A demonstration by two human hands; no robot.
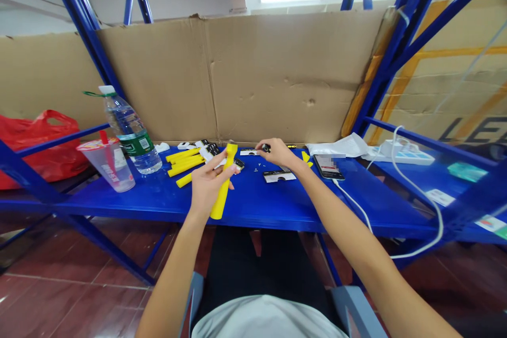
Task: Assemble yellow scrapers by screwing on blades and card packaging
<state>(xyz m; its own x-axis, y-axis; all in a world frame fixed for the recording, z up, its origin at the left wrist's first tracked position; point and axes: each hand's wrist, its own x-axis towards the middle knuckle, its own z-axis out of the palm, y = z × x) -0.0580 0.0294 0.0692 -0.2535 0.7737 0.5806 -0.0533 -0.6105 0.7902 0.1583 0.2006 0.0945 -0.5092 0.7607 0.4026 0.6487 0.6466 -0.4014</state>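
Observation:
My left hand (209, 179) is closed around a yellow tube (219, 202), which stands tilted over the front of the blue table. The tube's upper end is narrower, like a neck. Farther back, my right hand (279, 152) grips a short dark object (266, 148) with a round end; its kind is not clear. Several more yellow tubes (184, 161) lie left of my left hand, beside black and white cards (208, 150). Below my right hand lies a black and white packet (278, 176). Tiny white bits (260, 165) are scattered between the hands.
A water bottle (137, 134) and a plastic cup (113, 166) with a red straw stand at the left. On the right are a phone (328, 167) with a white cable (356, 203), a white bag (338, 147) and a power strip (412, 156). A cardboard wall (277, 74) closes the back.

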